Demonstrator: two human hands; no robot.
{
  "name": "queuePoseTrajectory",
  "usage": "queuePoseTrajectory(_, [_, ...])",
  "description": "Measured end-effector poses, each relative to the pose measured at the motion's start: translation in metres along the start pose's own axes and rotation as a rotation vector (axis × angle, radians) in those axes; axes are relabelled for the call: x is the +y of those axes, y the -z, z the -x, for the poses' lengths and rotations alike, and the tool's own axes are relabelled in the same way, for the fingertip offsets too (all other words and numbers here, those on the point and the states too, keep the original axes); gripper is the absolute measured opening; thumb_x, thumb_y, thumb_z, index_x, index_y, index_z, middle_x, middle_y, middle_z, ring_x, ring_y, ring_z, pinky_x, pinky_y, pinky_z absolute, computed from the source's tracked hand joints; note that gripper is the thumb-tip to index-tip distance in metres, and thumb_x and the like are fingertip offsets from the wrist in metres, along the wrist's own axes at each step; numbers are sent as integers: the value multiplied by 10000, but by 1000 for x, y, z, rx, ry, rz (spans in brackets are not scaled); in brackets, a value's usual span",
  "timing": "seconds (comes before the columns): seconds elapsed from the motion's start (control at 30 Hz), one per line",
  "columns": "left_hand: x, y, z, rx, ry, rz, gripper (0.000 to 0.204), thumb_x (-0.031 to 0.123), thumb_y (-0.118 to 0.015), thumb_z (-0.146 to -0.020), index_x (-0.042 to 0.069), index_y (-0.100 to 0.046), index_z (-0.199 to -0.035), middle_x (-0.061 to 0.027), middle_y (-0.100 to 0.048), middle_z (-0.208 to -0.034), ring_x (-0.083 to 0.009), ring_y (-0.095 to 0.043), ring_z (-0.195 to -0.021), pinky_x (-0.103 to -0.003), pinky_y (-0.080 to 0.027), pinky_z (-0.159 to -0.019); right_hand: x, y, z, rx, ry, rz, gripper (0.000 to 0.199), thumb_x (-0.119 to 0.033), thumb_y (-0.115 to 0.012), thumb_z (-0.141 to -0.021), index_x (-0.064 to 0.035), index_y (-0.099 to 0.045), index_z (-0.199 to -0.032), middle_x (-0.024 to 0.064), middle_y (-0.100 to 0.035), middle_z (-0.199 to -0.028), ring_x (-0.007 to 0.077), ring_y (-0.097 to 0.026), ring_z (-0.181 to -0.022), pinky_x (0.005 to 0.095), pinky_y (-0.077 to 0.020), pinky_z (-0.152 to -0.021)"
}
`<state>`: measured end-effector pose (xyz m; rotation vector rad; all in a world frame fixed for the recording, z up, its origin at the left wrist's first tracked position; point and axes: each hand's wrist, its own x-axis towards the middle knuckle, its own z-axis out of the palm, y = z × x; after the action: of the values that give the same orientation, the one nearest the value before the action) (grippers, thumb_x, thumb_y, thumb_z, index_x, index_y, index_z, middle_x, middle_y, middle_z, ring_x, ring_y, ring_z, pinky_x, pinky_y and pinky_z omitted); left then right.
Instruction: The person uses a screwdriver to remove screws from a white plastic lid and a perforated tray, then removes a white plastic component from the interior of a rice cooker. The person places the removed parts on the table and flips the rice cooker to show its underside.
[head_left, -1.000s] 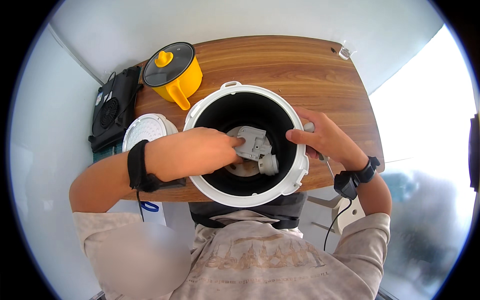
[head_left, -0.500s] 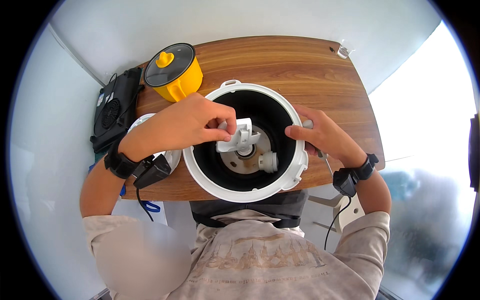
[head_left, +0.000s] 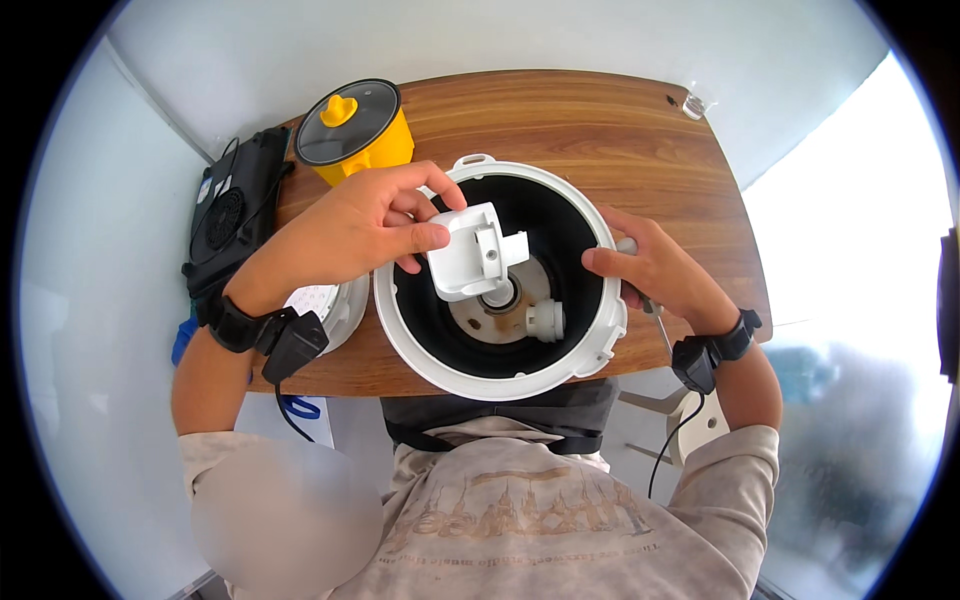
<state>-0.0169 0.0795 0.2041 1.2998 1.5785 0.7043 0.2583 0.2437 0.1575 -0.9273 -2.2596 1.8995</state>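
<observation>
The left hand point(head_left: 395, 225) pinches a white part point(head_left: 464, 262) above the pot point(head_left: 500, 386); the right hand point(head_left: 655, 268) grips rim point(head_left: 609, 318) and screwdriver point(head_left: 627, 246).

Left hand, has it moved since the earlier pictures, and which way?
Yes: the left hand has risen out of the white-rimmed pot with a white plastic part, shifting leftward and away from the body, nearer the yellow pot.
</observation>
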Motion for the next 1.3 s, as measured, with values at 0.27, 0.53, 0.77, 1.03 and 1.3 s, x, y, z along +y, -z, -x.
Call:
queuePoseTrajectory(0.27, [-8, 1, 8, 37, -16, 61, 396, 148, -661, -999, 32, -591, -1371, -55, -705, -1008, -105, -670, -876, -252, -586, -770, 2, 0, -1, 2, 9, 13, 508, -267, -693, -970, -47, -554, -1407, 13, -619, -667, 49, -502, -483, 211, -397, -436])
queuePoseTrajectory(0.53, [-7, 12, 32, 186, -44, 81, 389, 152, -690, -969, -7, -614, -1316, -80, -724, -1085, -118, -690, -924, -265, -583, -804, 2, 0, -1, 10, 7, 16, 504, -258, -695, -960, -46, -561, -1397, 9, -616, -664, 51, -492, -478, 215, -383, -432])
queuePoseTrajectory(0.77, [-19, 9, 53, 227, -11, 319, 443, 227, -734, -952, -1, -621, -1314, -76, -731, -1072, -108, -693, -902, -256, -583, -782, -3, -3, -1, 31, -2, 19, 470, -240, -687, -949, -45, -586, -1365, 1, -605, -664, 50, -474, -473, 217, -370, -434])
queuePoseTrajectory(1.03, [-40, 7, 54, 194, -44, 412, 532, 344, -762, -917, 0, -642, -1306, -70, -737, -1064, -101, -709, -865, -235, -596, -728, -1, -5, -1, 58, -19, 41, 422, -262, -684, -942, -48, -619, -1299, -5, -603, -658, 44, -450, -453, 209, -351, -431])
queuePoseTrajectory(1.3, [-40, 9, 58, 216, -91, 416, 630, 441, -815, -843, -17, -672, -1252, -86, -739, -1055, -105, -722, -820, -223, -609, -679, 3, -6, -1, 80, -21, 58, 431, -263, -675, -947, -50, -616, -1317, -7, -610, -668, 36, -453, -457, 195, -346, -432])
